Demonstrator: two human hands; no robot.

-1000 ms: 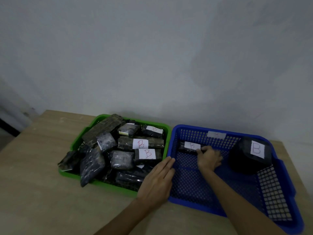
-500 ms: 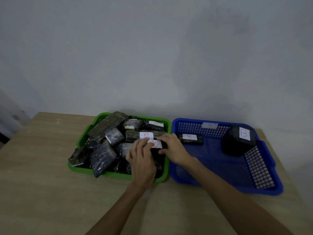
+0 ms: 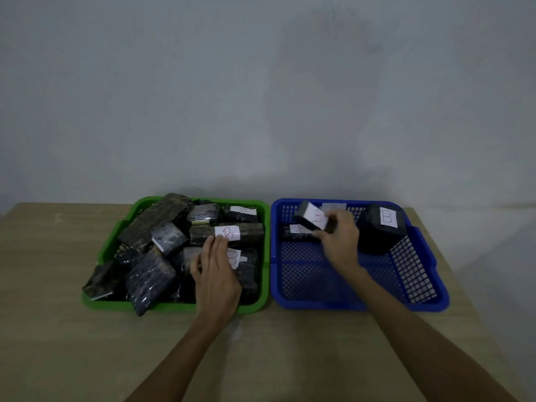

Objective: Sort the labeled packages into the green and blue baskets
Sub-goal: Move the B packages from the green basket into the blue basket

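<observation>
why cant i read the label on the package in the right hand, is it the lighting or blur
Head view: mostly motion blur, the package held by the right hand is smeared; dim lighting adds to it, though the still round package reads B clearly.

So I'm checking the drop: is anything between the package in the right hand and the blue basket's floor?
Nothing blocks it entirely. The held package hangs over a small labeled package at the blue basket's far left; the floor nearer the person is bare.
</observation>
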